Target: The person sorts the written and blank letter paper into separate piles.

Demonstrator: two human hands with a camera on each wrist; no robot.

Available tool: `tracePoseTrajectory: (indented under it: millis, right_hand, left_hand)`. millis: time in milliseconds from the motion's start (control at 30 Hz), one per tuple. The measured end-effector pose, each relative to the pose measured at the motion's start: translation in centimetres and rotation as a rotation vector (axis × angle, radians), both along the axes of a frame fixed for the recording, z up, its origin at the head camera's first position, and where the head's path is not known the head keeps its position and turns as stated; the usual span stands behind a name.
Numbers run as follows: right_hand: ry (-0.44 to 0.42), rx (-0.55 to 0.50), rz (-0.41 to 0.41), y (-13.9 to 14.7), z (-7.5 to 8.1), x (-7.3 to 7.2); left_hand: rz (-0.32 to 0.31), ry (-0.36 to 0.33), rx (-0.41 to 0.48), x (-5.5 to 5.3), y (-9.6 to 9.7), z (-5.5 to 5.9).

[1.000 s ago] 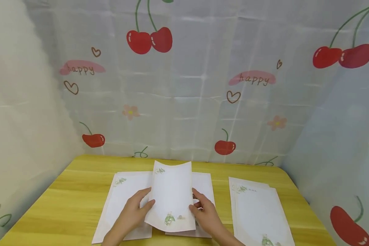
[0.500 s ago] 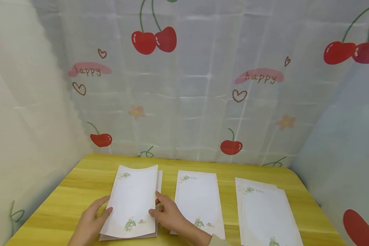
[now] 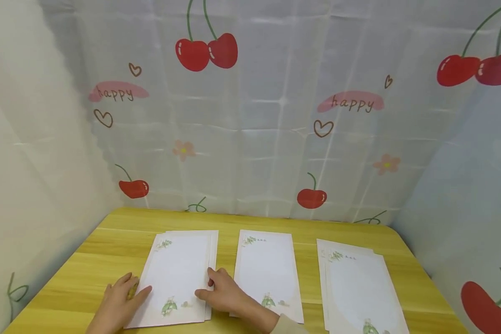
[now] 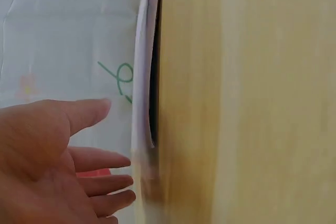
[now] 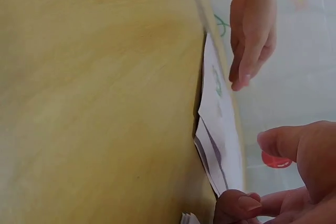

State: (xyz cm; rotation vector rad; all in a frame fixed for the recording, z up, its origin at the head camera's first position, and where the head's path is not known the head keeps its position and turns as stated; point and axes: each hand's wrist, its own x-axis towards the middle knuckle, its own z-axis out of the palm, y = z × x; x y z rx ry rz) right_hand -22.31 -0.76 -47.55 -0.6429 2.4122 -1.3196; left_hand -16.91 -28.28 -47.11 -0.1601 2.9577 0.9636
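A stack of white stationery sheets (image 3: 179, 273) with printed green sprigs lies at the left of the table, its top sheet slightly offset from those beneath. My left hand (image 3: 117, 301) is beside the stack's left edge, thumb reaching over the paper. In the left wrist view the fingers of this left hand (image 4: 79, 166) are extended, with nothing held. At the right edge my right hand (image 3: 225, 292) has its thumb above the sheet and its fingers along the side. The right wrist view shows a gap between that hand's thumb (image 5: 278, 140) and its bent index finger.
A second pile of the same paper (image 3: 267, 273) lies in the middle of the yellow wood-grain table (image 3: 87, 260). Farther right is a third, unevenly layered pile (image 3: 359, 287). A pale curtain (image 3: 259, 116) with printed cherries hangs behind the table.
The sheet held between both hands has moved left from the middle and come down flat on the left stack. Both hands have loosened from its edges.
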Motion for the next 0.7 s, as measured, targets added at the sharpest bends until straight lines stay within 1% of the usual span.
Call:
tracePoseTrajectory:
  millis: [67, 167, 233, 333, 433, 467, 567, 667, 700]
  right_hand:
    - [-0.005, 0.001, 0.003, 0.8, 0.4, -0.1]
    - [0.034, -0.009, -0.005, 2.7, 1.2, -0.2]
    - [0.095, 0.011, -0.030, 4.5, 1.7, -0.3]
    - [0.219, 0.074, -0.094, 7.7, 2.3, -0.3]
    - [0.334, 0.155, -0.186, 10.8, 2.3, -0.4]
    - [0.360, 0.180, -0.218, 11.7, 2.1, -0.3]
    - [0.388, 0.251, -0.294, 14.3, 1.5, 0.0]
    - [0.358, 0.309, -0.329, 16.3, 0.9, 0.6]
    - [0.348, 0.327, -0.332, 16.8, 0.8, 0.8]
  left_hand:
    - [-0.016, 0.012, -0.009, -0.2, 0.4, 0.2]
    - [-0.041, 0.084, -0.019, -0.5, 2.2, 0.4]
    - [-0.072, 0.133, -0.007, -0.8, 4.2, 0.5]
    - [-0.132, 0.185, 0.004, -1.1, 7.6, 0.4]
    - [-0.205, 0.191, 0.038, -1.7, 10.7, 0.5]
    - [-0.230, 0.193, 0.043, -1.9, 11.6, 0.5]
    - [-0.329, 0.194, 0.062, -2.7, 14.0, 0.5]
    - [-0.432, 0.186, 0.060, -3.7, 15.8, 0.4]
    - [-0.456, 0.182, 0.053, -4.0, 16.3, 0.4]
